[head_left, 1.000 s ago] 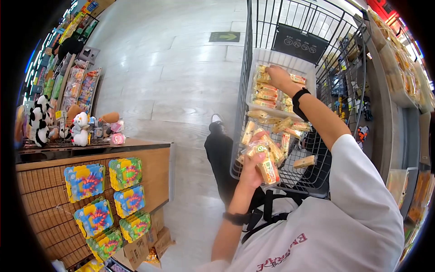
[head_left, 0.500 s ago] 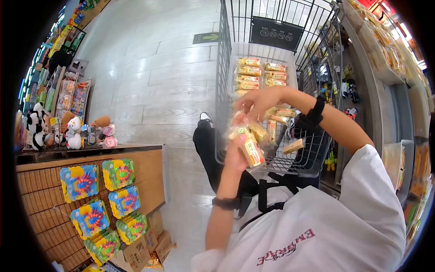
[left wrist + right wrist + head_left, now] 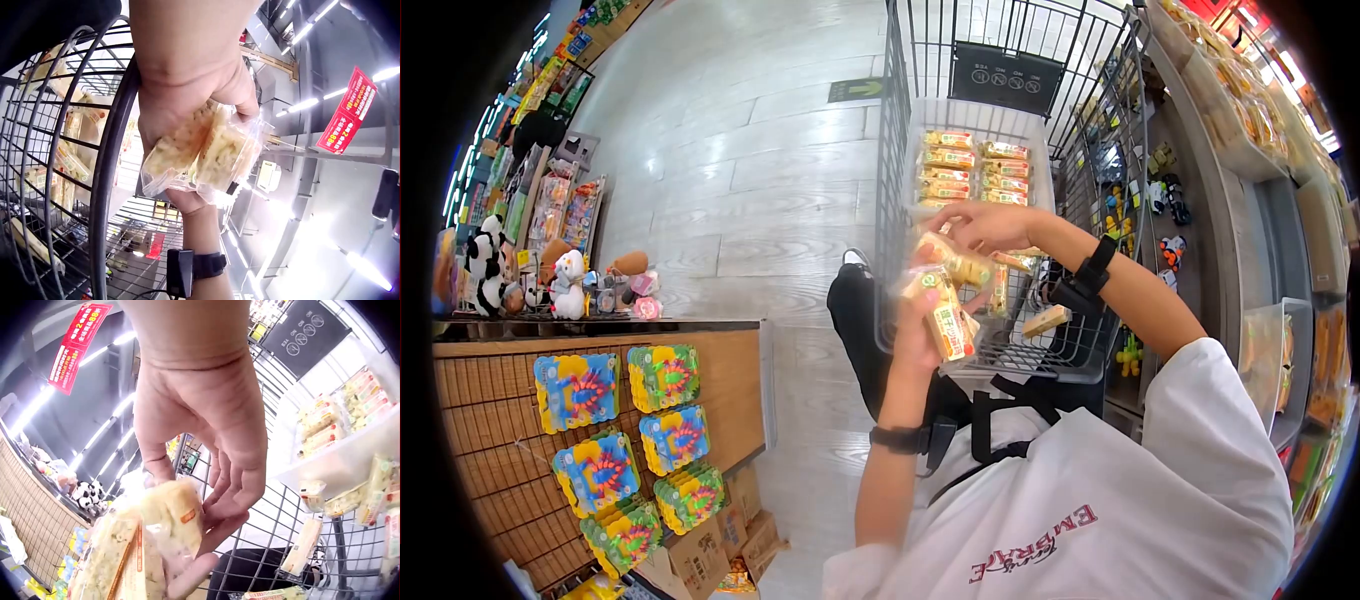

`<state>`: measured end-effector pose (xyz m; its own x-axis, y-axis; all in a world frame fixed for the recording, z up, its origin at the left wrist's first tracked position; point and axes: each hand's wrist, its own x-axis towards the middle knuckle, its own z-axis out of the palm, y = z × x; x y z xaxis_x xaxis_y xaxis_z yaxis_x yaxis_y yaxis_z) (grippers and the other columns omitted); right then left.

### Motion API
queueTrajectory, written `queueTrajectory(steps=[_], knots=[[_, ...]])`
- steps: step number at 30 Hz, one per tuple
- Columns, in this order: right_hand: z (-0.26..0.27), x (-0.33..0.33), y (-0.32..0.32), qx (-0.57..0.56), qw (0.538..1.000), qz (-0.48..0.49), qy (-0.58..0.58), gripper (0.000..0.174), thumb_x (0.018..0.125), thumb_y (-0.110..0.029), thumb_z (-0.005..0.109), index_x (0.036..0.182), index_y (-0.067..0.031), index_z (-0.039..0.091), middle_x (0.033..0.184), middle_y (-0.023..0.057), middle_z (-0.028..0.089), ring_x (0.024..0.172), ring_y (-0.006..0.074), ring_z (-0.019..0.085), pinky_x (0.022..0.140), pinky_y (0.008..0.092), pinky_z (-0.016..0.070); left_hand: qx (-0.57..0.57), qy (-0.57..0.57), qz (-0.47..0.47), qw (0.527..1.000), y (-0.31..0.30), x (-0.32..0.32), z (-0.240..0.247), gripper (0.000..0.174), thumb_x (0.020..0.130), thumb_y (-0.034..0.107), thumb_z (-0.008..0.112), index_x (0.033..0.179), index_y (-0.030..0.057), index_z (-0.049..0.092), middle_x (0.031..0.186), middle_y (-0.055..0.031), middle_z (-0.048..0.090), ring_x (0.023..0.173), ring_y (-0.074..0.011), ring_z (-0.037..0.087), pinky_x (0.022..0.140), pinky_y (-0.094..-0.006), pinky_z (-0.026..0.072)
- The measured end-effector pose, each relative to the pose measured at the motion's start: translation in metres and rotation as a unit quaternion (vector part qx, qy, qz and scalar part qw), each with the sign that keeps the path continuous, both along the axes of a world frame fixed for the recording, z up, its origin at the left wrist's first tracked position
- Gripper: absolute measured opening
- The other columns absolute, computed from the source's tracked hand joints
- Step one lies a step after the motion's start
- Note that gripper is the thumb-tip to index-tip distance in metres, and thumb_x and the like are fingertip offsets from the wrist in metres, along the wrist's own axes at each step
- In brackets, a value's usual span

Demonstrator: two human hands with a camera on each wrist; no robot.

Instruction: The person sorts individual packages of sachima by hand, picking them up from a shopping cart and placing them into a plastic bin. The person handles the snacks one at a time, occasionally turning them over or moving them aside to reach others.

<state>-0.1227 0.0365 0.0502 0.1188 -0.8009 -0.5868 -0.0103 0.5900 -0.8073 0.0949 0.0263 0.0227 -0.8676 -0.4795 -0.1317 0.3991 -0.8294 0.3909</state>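
Observation:
My left hand [image 3: 912,338] grips several clear-wrapped snack bars, pale and crumbly-looking; the front wrapped snack bar [image 3: 951,328] carries a white and orange printed label. In the left wrist view two wrapped bars [image 3: 228,153] stick out side by side from the palm. Just beyond, my right hand [image 3: 990,226] reaches down with thumb and fingers around the end of another wrapped bar [image 3: 181,509], right against the bunch. Behind both hands, a translucent bin [image 3: 1041,165] in the shopping cart [image 3: 892,130] holds two rows of the same bars.
Loose wrapped bars [image 3: 1046,321] lie in the cart's wire basket, near my body. Shelves of packaged food [image 3: 1215,110] run along the right. To the left stands a wooden display [image 3: 730,385] with hanging toy cards [image 3: 577,390] and plush toys [image 3: 570,285] on top.
My right hand has come back from the bin to the bars in my left hand and now takes one by its end. The cart has shifted left in view.

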Motion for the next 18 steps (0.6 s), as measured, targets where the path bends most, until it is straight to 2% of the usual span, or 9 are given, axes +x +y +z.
queueTrajectory(steps=[4, 6, 7, 8, 9, 13, 15, 18], knots=[[-0.003, -0.006, -0.003, -0.018, 0.999, -0.013, -0.039, 0.052, 0.081, -0.013, 0.066, 0.129, -0.0037, 0.049, 0.113, 0.0089, 0.058, 0.1, 0.0197, 0.061, 0.085, 0.0327, 0.0529, -0.004, -0.009, 0.015, 1.0, -0.001, -0.003, 0.007, 0.067, 0.079, 0.02, 0.064, 0.14, 0.0144, 0.036, 0.135, -0.0137, 0.042, 0.132, -0.0307, 0.041, 0.104, -0.0574, 0.042], [0.002, -0.005, -0.002, -0.02, 0.99, -0.057, -0.128, 0.05, 0.081, -0.019, 0.071, 0.125, -0.0031, 0.053, 0.11, 0.008, 0.06, 0.097, 0.0174, 0.062, 0.084, 0.0308, 0.0516, -0.007, -0.009, 0.015, 1.0, -0.002, -0.004, 0.008, 0.066, 0.079, 0.02, 0.065, 0.139, 0.0141, 0.037, 0.135, -0.0136, 0.042, 0.131, -0.0303, 0.041, 0.104, -0.0575, 0.0423], [0.002, -0.007, -0.001, -0.018, 0.99, -0.056, -0.129, 0.05, 0.081, -0.019, 0.071, 0.125, -0.0031, 0.053, 0.11, 0.008, 0.06, 0.097, 0.0174, 0.062, 0.084, 0.0308, 0.0516, -0.003, -0.012, 0.017, 1.0, -0.002, -0.004, 0.008, 0.066, 0.079, 0.019, 0.065, 0.139, 0.0139, 0.037, 0.136, -0.0137, 0.041, 0.132, -0.0306, 0.04, 0.103, -0.0573, 0.0427], [0.001, -0.012, 0.002, -0.08, 0.995, 0.037, 0.037, 0.052, 0.08, -0.022, 0.074, 0.123, -0.0034, 0.054, 0.11, 0.0082, 0.06, 0.096, 0.017, 0.062, 0.082, 0.0303, 0.0513, 0.0, -0.014, 0.018, 1.0, -0.002, -0.005, 0.007, 0.066, 0.079, 0.018, 0.065, 0.139, 0.0136, 0.037, 0.136, -0.0138, 0.04, 0.132, -0.0308, 0.04, 0.103, -0.0571, 0.0431], [0.0, -0.016, 0.003, -0.139, 0.961, 0.128, 0.2, 0.054, 0.078, -0.025, 0.076, 0.122, -0.0036, 0.054, 0.109, 0.0084, 0.061, 0.094, 0.0165, 0.062, 0.08, 0.0299, 0.0511, 0.001, -0.015, 0.018, 1.0, -0.003, -0.005, 0.005, 0.066, 0.079, 0.018, 0.065, 0.139, 0.0136, 0.037, 0.136, -0.0138, 0.04, 0.132, -0.0308, 0.04, 0.103, -0.0571, 0.0431], [-0.009, -0.028, -0.006, -0.152, 0.96, 0.163, 0.169, 0.057, 0.074, -0.027, 0.08, 0.121, -0.0055, 0.055, 0.106, 0.008, 0.061, 0.09, 0.0163, 0.061, 0.078, 0.031, 0.0503, 0.013, 0.001, 0.012, 1.0, -0.006, -0.005, -0.004, 0.065, 0.08, 0.013, 0.063, 0.139, 0.013, 0.036, 0.139, -0.013, 0.038, 0.135, -0.0341, 0.037, 0.102, -0.0558, 0.0447], [-0.009, -0.032, -0.01, -0.164, 0.945, 0.152, 0.239, 0.055, 0.073, -0.027, 0.079, 0.118, -0.007, 0.057, 0.1, 0.0066, 0.061, 0.086, 0.0155, 0.059, 0.076, 0.0326, 0.0494, 0.022, 0.002, 0.012, 1.0, -0.006, -0.004, -0.006, 0.064, 0.081, 0.012, 0.062, 0.139, 0.0129, 0.036, 0.14, -0.0118, 0.037, 0.136, -0.0351, 0.036, 0.102, -0.0556, 0.0452], [-0.019, -0.038, -0.018, -0.174, 0.944, 0.135, 0.245, 0.053, 0.072, -0.028, 0.079, 0.117, -0.0078, 0.059, 0.095, 0.0064, 0.064, 0.086, 0.0165, 0.06, 0.077, 0.0335, 0.0486, 0.032, -0.004, 0.038, 0.999, -0.005, -0.005, -0.007, 0.063, 0.081, 0.01, 0.06, 0.14, 0.013, 0.036, 0.143, -0.0085, 0.035, 0.136, -0.0365, 0.036, 0.101, -0.0557, 0.0457]])
